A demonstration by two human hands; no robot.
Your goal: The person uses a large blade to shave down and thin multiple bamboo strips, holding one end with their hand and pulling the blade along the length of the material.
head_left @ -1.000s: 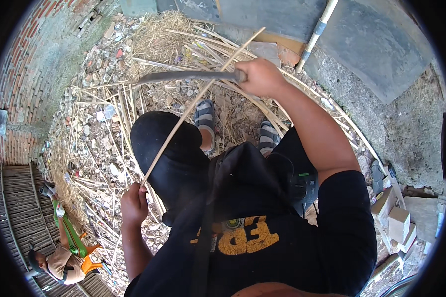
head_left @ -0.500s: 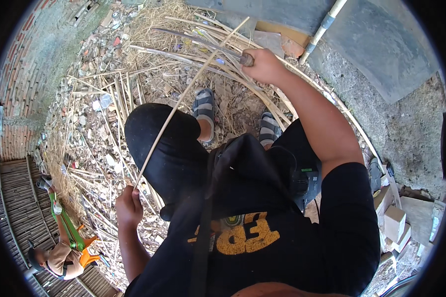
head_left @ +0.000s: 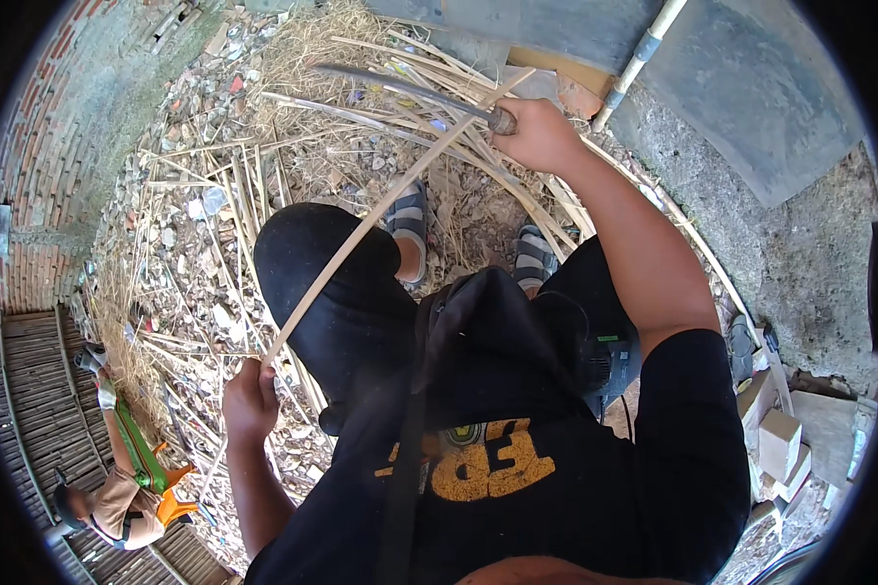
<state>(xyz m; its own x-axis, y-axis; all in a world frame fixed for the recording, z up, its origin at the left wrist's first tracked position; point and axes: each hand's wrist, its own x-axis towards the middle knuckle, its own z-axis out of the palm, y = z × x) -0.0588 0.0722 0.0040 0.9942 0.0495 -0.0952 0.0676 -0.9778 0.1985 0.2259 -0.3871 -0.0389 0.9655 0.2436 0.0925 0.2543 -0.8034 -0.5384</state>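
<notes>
We see a pale pole (head_left: 638, 68) with a grey panel (head_left: 761, 97) just to its right. To the left of the pole lies a heap of dry grass (head_left: 317, 44), and much farther left stands a brick wall (head_left: 44, 146). Far below and left of the pole, we notice another person (head_left: 119, 499) at an orange chair (head_left: 174, 509). Below and right of it, we find pale blocks (head_left: 780, 444).

Room opens between strip (head_left: 353, 244) and right forearm (head_left: 644, 252); left, the knee (head_left: 298, 244) blocks.
</notes>
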